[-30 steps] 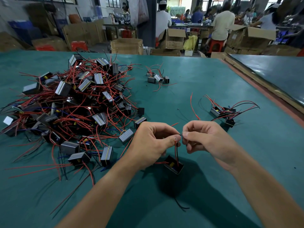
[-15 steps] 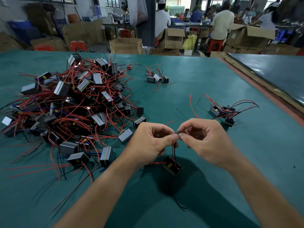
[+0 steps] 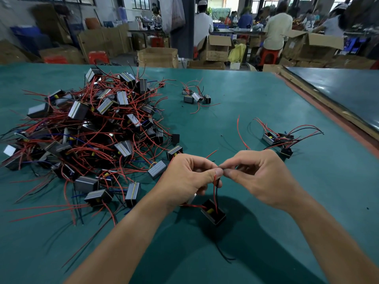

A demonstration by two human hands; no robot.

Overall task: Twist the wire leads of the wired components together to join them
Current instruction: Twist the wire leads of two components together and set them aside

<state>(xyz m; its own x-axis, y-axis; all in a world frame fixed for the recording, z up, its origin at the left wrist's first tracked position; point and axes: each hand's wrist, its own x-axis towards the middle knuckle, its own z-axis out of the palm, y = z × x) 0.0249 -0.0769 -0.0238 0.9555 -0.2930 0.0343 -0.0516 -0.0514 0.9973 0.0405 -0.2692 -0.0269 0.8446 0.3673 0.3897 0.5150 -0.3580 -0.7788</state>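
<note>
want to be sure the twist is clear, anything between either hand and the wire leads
Nothing visible does. The left hand and right hand both pinch the wire leads directly; the component sits below, and the pile lies apart to the left.

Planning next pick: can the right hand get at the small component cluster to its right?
Likely yes once freed: right hand pinches the leads now, but only bare mat separates it from cluster.
</note>
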